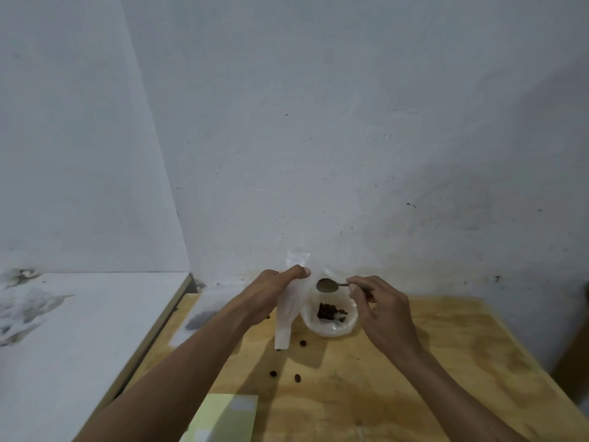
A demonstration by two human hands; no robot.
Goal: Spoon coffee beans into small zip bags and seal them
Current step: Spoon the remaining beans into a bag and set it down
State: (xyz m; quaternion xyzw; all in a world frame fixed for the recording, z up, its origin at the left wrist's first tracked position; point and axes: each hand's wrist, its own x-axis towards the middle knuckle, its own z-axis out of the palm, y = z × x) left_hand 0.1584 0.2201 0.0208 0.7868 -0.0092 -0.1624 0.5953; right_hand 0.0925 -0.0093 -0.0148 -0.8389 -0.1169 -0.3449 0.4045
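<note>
Above beans (330, 311), spoon (327, 285) empty.

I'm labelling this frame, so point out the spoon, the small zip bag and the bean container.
spoon (325, 285), head view, bowl.
small zip bag (285, 317), head view, middle.
bean container (345, 327), head view, near wall.

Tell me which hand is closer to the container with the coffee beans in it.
Right. The right hand holds the spoon just over the container, its fingers beside the rim. The left hand holds the zip bag on the container's left.
</note>
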